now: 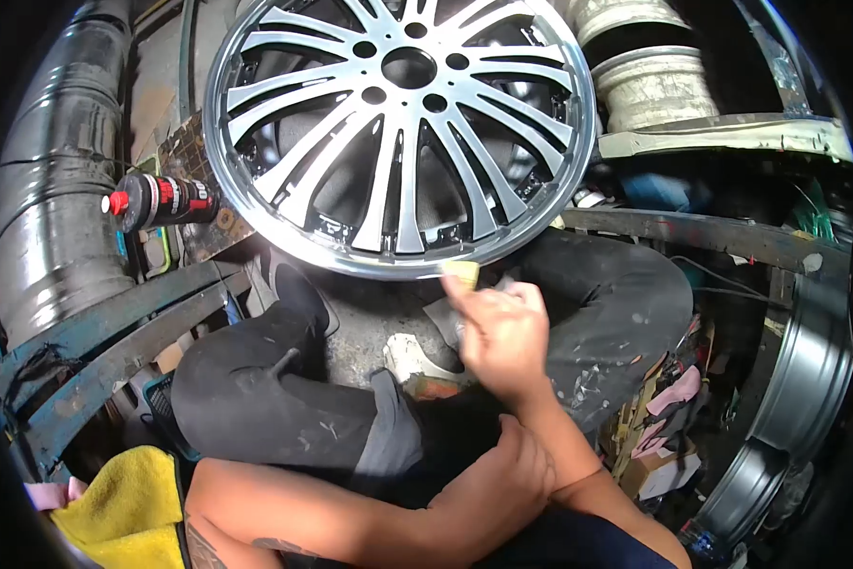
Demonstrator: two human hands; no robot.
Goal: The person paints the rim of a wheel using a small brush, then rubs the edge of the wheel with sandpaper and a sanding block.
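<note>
A multi-spoke alloy wheel [403, 180] with polished faces and dark gaps lies in front of me, tilted slightly. My right hand [504, 332] is at its near rim, fingers pinched on a small yellow pad [463, 274]. The pad meets the outer lip of the wheel; motion blurs it, so I cannot tell whether it is sponge or cloth. Across my lap, my left hand [512, 465] is wrapped round my right forearm just below the wrist. My dark trousers [265, 389] show on both sides below the wheel.
A black bottle with a red cap [170, 200] lies on its side left of the wheel. Stacked metal rims [56, 180] stand at far left, others [654, 85] at upper right. A yellow towel [128, 503] hangs lower left. Metal frame bars [113, 379] flank my legs.
</note>
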